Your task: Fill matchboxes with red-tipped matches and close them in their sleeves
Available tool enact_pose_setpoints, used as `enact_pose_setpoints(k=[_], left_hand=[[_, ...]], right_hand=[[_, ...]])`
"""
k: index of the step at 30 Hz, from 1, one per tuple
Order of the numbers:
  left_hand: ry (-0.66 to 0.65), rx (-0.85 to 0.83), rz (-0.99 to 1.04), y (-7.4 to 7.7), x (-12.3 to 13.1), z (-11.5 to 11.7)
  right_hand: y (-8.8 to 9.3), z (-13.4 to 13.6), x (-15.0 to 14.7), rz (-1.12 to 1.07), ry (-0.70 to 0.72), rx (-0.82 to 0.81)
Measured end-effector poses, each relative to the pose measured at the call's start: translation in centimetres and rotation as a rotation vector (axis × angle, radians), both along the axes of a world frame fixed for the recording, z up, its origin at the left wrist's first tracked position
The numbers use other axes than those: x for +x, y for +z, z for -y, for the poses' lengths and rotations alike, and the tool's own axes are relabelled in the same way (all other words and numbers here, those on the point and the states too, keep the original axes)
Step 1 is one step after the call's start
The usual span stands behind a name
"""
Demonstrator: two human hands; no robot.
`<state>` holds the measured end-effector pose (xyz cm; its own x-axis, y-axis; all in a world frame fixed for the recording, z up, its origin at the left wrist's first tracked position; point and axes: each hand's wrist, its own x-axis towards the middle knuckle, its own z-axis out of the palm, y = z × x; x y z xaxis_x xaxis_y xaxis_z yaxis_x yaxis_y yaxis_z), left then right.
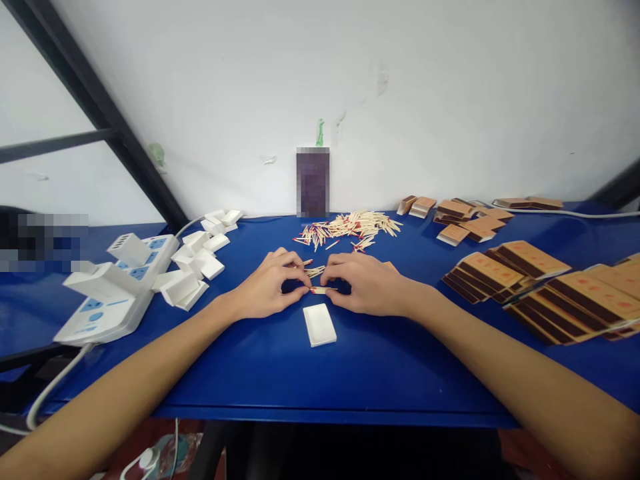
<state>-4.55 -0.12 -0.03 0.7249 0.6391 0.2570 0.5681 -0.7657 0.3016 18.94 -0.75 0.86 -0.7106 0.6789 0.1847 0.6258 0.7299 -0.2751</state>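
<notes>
My left hand (pixel 273 283) and my right hand (pixel 363 283) meet over the middle of the blue table (pixel 280 373), fingers curled and pinching a small bundle of matchsticks (pixel 318 289) between them. A few more matchsticks (pixel 314 271) lie just behind the fingers. An empty white matchbox tray (pixel 319 325) lies flat on the table right in front of my hands. Farther back a loose pile of red-tipped matchsticks (pixel 350 228) is spread out near the wall.
Several white trays (pixel 197 267) are heaped at the left beside a white power strip (pixel 117 293) with its cable. Flat brown matchbox sleeves (pixel 540 287) are stacked at the right, more sleeves (pixel 463 220) at the back right. A dark blurred box (pixel 313 182) stands against the wall.
</notes>
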Motion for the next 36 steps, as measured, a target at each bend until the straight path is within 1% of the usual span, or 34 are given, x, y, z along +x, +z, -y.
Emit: enact_pose_setpoints(k=[5, 11, 15, 20, 28, 36], left_hand=[[0.023, 0.029, 0.010, 0.2, -0.1, 0.0], [0.045, 0.069, 0.026, 0.1, -0.6, -0.7], [0.025, 0.054, -0.006, 0.2, -0.7, -0.8], [-0.018, 0.016, -0.047, 0.6, -0.5, -0.4], [-0.005, 0.053, -0.101, 0.6, -0.6, -0.2], [-0.013, 0.056, -0.094, 0.4, -0.4, -0.1]], right_hand=[[-0.2, -0.3, 0.1, -0.012, 0.020, 0.007], [-0.9, -0.5, -0.1, -0.007, -0.007, 0.027], [-1.3, -0.6, -0.4, -0.019, -0.004, 0.044], [-1.4, -0.6, -0.5, -0.024, -0.019, 0.062], [-1.4, -0.6, -0.7, -0.014, -0.026, 0.067], [-1.5, -0.5, -0.8, -0.005, -0.042, 0.077]])
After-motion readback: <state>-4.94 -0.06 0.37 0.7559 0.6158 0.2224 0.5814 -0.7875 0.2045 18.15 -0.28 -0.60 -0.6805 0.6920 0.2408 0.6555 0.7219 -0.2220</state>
